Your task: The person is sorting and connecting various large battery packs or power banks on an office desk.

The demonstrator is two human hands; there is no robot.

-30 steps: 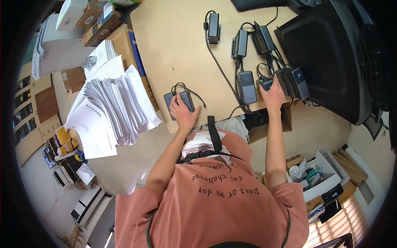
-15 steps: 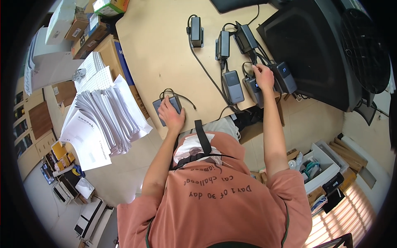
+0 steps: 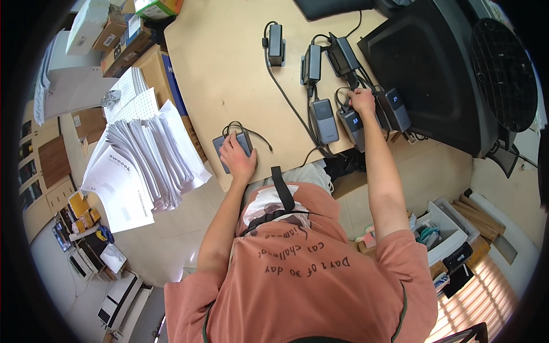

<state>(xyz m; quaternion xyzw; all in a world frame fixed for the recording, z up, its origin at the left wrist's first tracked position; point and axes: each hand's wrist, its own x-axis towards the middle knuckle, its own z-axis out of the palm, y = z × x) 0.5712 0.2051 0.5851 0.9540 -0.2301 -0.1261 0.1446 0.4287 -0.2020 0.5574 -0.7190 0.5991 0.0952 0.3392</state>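
Note:
My left hand [image 3: 237, 157] lies with its fingers spread over a dark grey power bank [image 3: 220, 143] near the table's front edge. A black cable [image 3: 263, 137] curls around the far side of that power bank. At the right, my right hand [image 3: 362, 102] has its fingers pinched on a black cable [image 3: 341, 97] at the far end of another power bank [image 3: 355, 134], whose small display glows. One power bank with a lit display [image 3: 396, 108] stands to its right. To its left is a grey one [image 3: 324, 121] with its display unlit.
Three black power adapters, the left [image 3: 276, 44], middle [image 3: 311, 64] and right [image 3: 342, 56], sit on the table [image 3: 229, 74] with trailing cables. A large black monitor [image 3: 429, 74] fills the right side. Stacked papers [image 3: 148, 160] and cardboard boxes [image 3: 128, 51] are at the left.
My right hand has shifted slightly off the power bank's display, which now shows more fully. My left hand has stayed on its power bank. The whole view has moved a little.

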